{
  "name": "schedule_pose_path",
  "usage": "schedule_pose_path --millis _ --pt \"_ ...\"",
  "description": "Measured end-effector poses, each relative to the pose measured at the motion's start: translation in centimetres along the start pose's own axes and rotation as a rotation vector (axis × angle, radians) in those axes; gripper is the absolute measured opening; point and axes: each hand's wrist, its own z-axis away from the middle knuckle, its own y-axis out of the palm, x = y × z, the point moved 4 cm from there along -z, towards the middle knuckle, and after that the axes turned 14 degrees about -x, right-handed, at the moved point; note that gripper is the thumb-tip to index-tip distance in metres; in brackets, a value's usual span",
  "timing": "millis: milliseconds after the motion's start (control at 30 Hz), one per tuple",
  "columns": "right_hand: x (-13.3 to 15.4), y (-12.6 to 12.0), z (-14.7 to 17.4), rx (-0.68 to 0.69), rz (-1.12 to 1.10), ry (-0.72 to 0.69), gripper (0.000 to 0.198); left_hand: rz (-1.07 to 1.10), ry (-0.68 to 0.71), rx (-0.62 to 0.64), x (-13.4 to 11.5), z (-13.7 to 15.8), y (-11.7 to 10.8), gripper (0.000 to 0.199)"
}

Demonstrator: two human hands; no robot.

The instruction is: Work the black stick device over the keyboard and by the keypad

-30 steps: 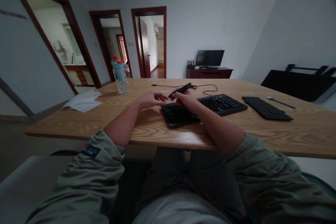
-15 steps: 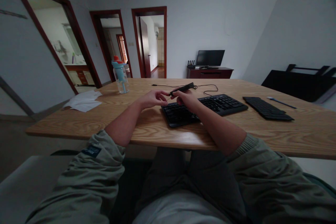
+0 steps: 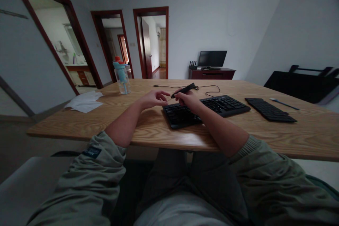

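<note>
My right hand point(image 3: 187, 99) is closed around a slim black handheld object point(image 3: 186, 90), held slanted above the keyboard, its narrow end toward the left. I cannot make out its exact kind. Just left of that end hovers my left hand point(image 3: 155, 99), with thumb and fingers apart and nothing visible between them. Beneath both hands lies a black keyboard point(image 3: 225, 105), partly covered by my right hand and forearm. Its cable point(image 3: 209, 85) runs along the table behind it. Beside the keyboard, a flat black group of keys point(image 3: 268, 109) with a stepped edge rests on the wood.
A thin blue-handled brush point(image 3: 286, 104) lies at the right of the wooden table point(image 3: 148, 130). White paper tissues point(image 3: 84, 102) and a clear bottle with a blue and red lid point(image 3: 122, 77) are on the left. A monitor point(image 3: 212, 59) stands on a far cabinet.
My left fingertips have drawn slightly apart from the end of the black object. My right hand has tilted it a little; the keyboard and other things have stayed put.
</note>
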Motion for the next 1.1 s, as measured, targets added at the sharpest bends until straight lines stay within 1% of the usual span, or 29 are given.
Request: schedule_pose_path --millis 200,367,467,600,733,933,1100 --pt "0.15 0.01 0.05 0.001 0.055 -0.009 0.02 -0.018 0.015 0.042 0.7 -0.3 0.36 0.066" --pt "-0.29 -0.02 -0.16 -0.018 0.094 0.007 0.023 -0.04 0.037 0.06 0.61 -0.26 0.57 0.067" --pt "-0.28 -0.06 -0.13 -0.027 0.113 0.001 0.026 -0.046 0.027 0.067 0.52 -0.16 0.64 0.066" --pt "-0.16 -0.09 -0.04 -0.019 0.102 0.005 0.026 -0.01 0.0 0.056 0.64 -0.14 0.57 0.063" --pt "-0.22 -0.1 -0.07 -0.021 0.095 0.013 0.026 0.019 0.013 0.034 0.63 -0.21 0.47 0.062" --pt "-0.2 -0.02 -0.02 -0.01 0.09 0.021 0.027 0.024 -0.014 0.051 0.74 -0.24 0.62 0.065" --pt "-0.23 -0.12 0.05 -0.013 0.119 0.034 0.029 0.037 0.006 0.011 0.24 -0.04 0.32 0.062"
